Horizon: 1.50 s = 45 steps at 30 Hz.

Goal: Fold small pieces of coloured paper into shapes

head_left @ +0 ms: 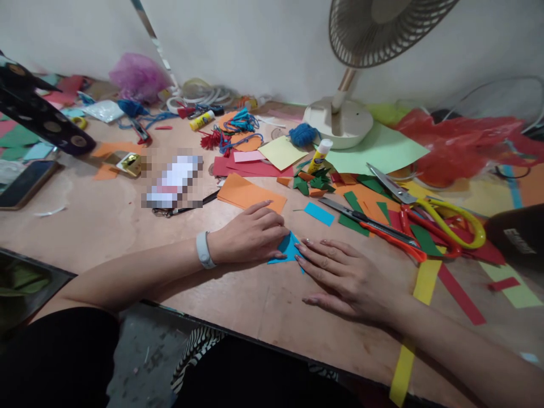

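While the left hand (250, 235), loosely bent with thumb parted, rests on folded, angular blue paper (290, 249), the right hand (342, 275), flattened with fingers extended, touches its opposite edge.

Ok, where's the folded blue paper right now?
In the head view, the folded blue paper lies on the table, slightly right of and below centre, between the left hand and the right hand.

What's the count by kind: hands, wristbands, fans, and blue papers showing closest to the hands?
Hands, left hand and right hand: 2
Blue papers, folded piece and loose rectangle: 2
Wristband: 1
Fan: 1
Total: 6
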Each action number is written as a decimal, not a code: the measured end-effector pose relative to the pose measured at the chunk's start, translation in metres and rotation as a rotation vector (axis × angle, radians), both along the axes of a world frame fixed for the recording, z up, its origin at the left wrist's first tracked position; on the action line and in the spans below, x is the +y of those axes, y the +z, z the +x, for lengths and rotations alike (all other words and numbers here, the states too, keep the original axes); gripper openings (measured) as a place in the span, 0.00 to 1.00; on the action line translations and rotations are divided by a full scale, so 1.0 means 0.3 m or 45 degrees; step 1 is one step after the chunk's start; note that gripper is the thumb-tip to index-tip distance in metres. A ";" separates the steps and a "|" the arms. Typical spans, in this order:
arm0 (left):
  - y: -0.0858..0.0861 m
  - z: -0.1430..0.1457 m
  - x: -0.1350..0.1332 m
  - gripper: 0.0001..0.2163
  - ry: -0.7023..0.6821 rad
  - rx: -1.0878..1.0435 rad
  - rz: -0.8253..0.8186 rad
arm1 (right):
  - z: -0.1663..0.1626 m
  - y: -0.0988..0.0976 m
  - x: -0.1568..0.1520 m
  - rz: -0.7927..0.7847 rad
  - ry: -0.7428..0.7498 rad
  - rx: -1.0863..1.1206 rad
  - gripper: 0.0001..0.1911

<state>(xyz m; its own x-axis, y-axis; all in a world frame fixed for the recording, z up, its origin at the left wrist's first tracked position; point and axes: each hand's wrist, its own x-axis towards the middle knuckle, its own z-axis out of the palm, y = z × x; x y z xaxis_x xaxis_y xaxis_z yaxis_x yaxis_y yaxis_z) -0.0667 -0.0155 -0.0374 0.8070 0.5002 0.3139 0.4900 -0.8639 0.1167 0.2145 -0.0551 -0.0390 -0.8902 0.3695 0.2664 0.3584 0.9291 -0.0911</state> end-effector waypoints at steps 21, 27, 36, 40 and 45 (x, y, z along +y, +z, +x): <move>-0.001 0.000 0.000 0.18 0.001 -0.002 -0.023 | 0.001 -0.005 0.001 -0.067 0.012 0.033 0.34; 0.002 0.001 -0.002 0.18 0.001 -0.010 -0.023 | -0.002 -0.005 0.001 -0.059 0.008 0.041 0.33; 0.007 0.001 -0.007 0.16 -0.002 0.001 -0.024 | -0.008 -0.005 -0.012 -0.072 -0.035 0.064 0.32; 0.009 0.003 -0.011 0.16 0.006 0.023 -0.010 | -0.010 -0.004 -0.011 -0.082 -0.040 0.080 0.30; 0.008 0.003 -0.019 0.19 -0.037 0.092 0.054 | -0.012 -0.003 -0.010 -0.089 -0.033 0.092 0.30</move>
<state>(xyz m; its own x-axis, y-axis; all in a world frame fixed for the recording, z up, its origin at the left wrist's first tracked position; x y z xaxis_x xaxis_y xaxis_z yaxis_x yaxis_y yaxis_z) -0.0657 -0.0212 -0.0350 0.8423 0.4637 0.2749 0.4704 -0.8813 0.0454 0.2108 -0.0580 -0.0399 -0.8594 0.4123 0.3024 0.3724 0.9100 -0.1822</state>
